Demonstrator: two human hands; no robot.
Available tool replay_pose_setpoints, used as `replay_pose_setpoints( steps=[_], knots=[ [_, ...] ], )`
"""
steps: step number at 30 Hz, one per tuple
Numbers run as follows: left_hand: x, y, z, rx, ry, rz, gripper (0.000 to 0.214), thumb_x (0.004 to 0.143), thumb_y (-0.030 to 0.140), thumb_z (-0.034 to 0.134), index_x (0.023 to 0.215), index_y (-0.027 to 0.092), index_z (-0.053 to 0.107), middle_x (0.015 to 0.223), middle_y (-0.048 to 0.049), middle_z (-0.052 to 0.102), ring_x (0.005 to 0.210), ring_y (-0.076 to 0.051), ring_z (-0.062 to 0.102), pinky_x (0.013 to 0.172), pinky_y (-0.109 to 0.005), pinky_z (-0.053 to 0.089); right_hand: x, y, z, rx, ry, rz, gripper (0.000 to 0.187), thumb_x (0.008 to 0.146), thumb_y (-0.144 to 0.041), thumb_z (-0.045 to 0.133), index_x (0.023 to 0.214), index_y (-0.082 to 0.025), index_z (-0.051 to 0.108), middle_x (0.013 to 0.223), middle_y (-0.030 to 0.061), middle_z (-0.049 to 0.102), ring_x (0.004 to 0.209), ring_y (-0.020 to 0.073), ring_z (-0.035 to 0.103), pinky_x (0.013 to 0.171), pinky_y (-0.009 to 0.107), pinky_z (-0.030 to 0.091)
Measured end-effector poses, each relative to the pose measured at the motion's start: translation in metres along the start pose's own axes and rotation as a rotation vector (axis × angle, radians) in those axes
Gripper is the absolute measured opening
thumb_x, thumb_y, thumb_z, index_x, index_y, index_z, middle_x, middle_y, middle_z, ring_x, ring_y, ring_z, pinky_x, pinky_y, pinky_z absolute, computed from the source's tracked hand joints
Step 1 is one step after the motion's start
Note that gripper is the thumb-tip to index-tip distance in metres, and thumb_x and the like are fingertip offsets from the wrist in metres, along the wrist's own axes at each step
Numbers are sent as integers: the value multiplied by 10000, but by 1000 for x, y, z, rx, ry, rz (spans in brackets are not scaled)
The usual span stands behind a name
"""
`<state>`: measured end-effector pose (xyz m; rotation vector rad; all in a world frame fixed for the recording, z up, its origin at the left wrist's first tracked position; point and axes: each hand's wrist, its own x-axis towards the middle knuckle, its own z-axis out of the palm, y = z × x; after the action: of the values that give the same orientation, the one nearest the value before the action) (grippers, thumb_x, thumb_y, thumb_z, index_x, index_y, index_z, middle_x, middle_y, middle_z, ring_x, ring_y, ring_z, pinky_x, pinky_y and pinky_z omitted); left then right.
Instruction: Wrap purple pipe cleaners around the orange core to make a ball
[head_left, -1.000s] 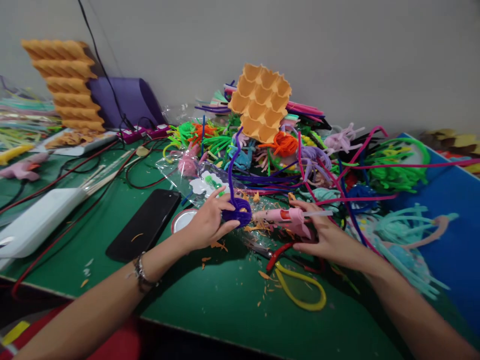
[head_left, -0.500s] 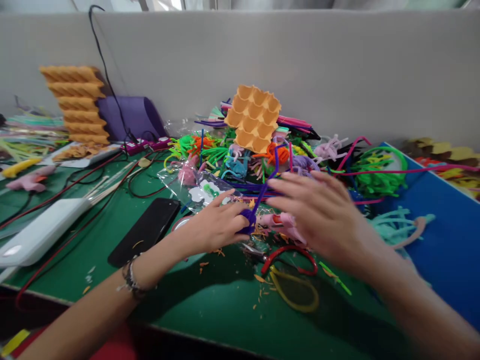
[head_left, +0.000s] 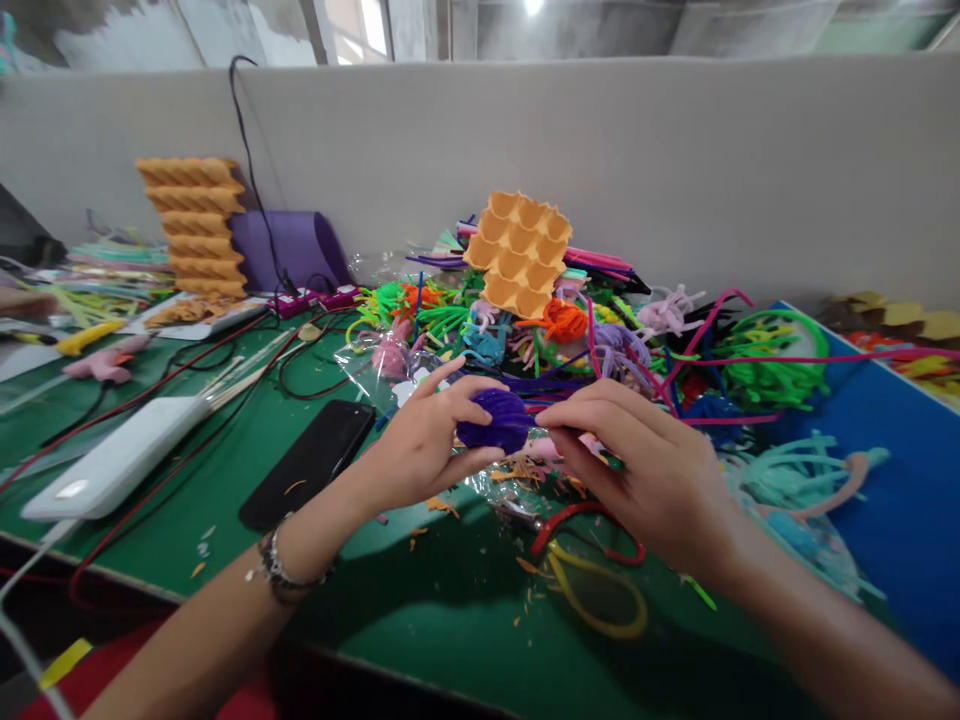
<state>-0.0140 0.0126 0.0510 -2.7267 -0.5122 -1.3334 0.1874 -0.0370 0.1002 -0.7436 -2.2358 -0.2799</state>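
My left hand [head_left: 424, 430] holds a purple pipe cleaner coil [head_left: 493, 420] between thumb and fingers, with its ridged rows facing up. At the coil's right edge, my right hand [head_left: 645, 455] pinches the purple strand's end between thumb and forefinger. Behind the right fingers lies a pink object [head_left: 543, 449], mostly hidden. Below the hands are scissors [head_left: 551, 530] with a red handle loop and a yellow one, among orange scraps [head_left: 442, 505].
A black phone [head_left: 307, 465] and a white slab-like device [head_left: 116, 455] with a cable lie left. An orange egg-carton piece [head_left: 519, 255] tops heaped pipe cleaners. A pink glue gun [head_left: 105, 362] rests far left. A blue tray [head_left: 907, 510] stands right. A person's blurred hand [head_left: 26, 302] shows far left.
The purple strand that stood up from the coil is no longer upright. My right hand has closed on its end, and the left hand has turned the coil face-up. The view has shifted slightly.
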Motion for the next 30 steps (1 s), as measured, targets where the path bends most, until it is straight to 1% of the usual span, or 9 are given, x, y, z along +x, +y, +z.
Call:
replay_pose_setpoints(
  steps=[5,11,16,19,21,23,26,28,30],
  knots=[
    [1,2,1,-105,90,-19,212,886,311,475,975,234,298,1048,-104,605,1061,-218,583,1004,-586,315,-1,-3,-1,17,5,31,135,863,-94,474,915,-194,549,806,36,617,765,119,587,696,236,492],
    [0,7,3,-271,158,-74,199,899,347,442,976,236,295,1070,-108,606,1042,-231,596,1010,-608,262,2,-3,0,58,26,40,143,863,-94,473,894,-206,557,803,26,604,745,113,585,669,229,491],
    [0,9,10,-307,225,-128,204,897,387,435,968,244,309,1050,-74,605,1041,-223,600,993,-556,306,0,-1,6,83,71,55,163,862,-92,462,909,-216,555,811,24,594,740,118,580,658,246,488],
    [1,12,15,-390,253,-179,177,905,384,415,947,248,309,1037,-64,602,1039,-220,601,991,-548,318,-2,1,10,130,82,62,182,858,-76,453,932,-216,541,815,26,574,733,119,570,633,246,482],
    [3,15,18,-486,276,-225,184,905,397,414,938,254,302,1039,-64,593,1044,-227,596,971,-544,354,-4,2,12,132,94,64,188,852,-79,457,960,-214,532,834,32,543,754,127,558,633,251,481],
    [5,18,20,-610,288,-275,200,904,413,411,936,259,288,1065,-71,564,1042,-229,591,913,-512,432,-7,1,14,94,124,74,183,839,-128,500,999,-214,516,875,44,504,816,150,540,680,283,485],
    [14,24,23,-729,299,-362,222,902,436,403,927,261,268,1053,-67,523,993,-204,592,800,-420,522,-12,0,21,91,177,120,305,802,-228,574,1087,-235,465,969,58,452,921,190,505,729,335,485],
    [22,29,26,-737,328,-413,233,900,454,396,924,262,266,991,-46,506,923,-177,591,751,-366,537,-15,0,27,195,238,174,405,772,-265,609,1129,-265,416,1033,61,418,968,204,484,726,346,487],
    [31,35,31,-723,383,-433,248,892,472,403,926,264,272,913,-18,476,823,-144,577,697,-307,538,-16,1,34,318,321,227,485,734,-268,649,1138,-282,382,1078,63,386,1020,212,457,766,361,481]
  ],
)
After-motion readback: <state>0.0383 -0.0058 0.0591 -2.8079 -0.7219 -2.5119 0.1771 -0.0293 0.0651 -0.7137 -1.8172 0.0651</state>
